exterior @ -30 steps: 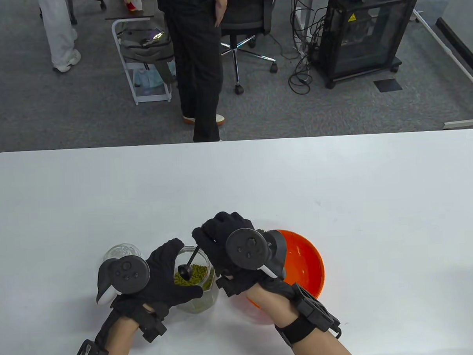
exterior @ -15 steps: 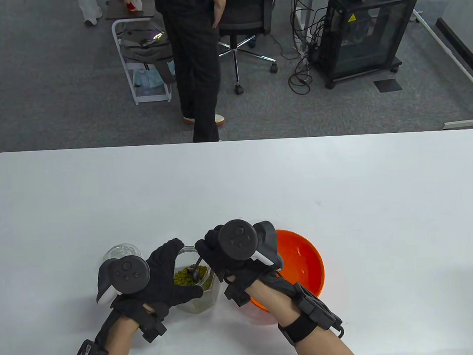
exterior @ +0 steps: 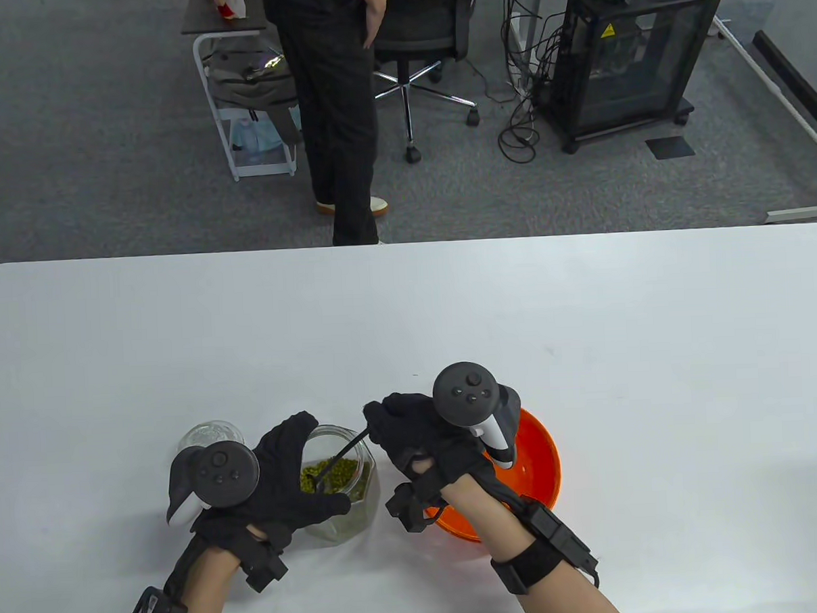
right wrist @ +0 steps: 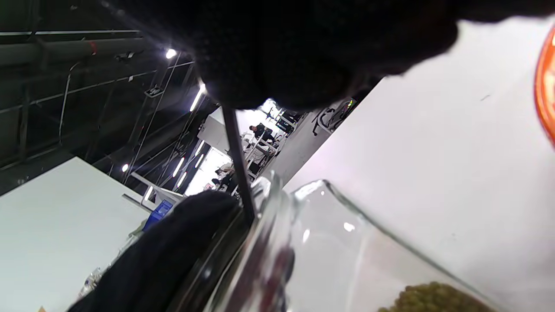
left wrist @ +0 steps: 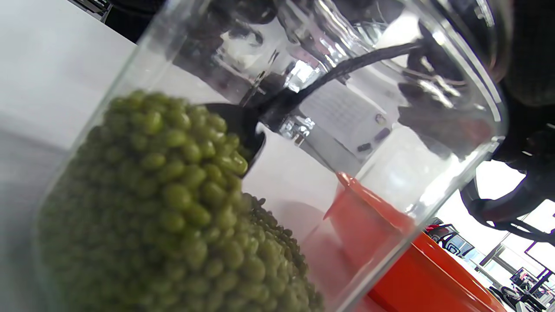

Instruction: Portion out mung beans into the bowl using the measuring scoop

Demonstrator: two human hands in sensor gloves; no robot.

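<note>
A clear glass jar point(exterior: 353, 505) of green mung beans point(exterior: 341, 473) stands near the table's front edge. My left hand point(exterior: 287, 481) grips the jar from its left side. My right hand point(exterior: 414, 435) pinches the handle of a black measuring scoop point(exterior: 344, 453), whose cup is sunk in the beans. The left wrist view shows the scoop point(left wrist: 243, 123) buried in the mung beans point(left wrist: 173, 208) inside the tilted jar point(left wrist: 390, 186). The handle of the scoop point(right wrist: 236, 164) runs from my right hand down into the jar point(right wrist: 347, 234). An orange bowl point(exterior: 540, 463) sits right of the jar, partly under my right wrist.
The jar's glass lid point(exterior: 210, 436) lies on the white table point(exterior: 585, 326) left of my left hand. Beyond the far edge a person point(exterior: 339, 113) stands on grey carpet, near an office chair point(exterior: 417, 42) and a black cabinet point(exterior: 631, 56).
My right hand has swung right and rolled over, tipping the scoop from above the beans down into them. The left hand and jar have stayed put.
</note>
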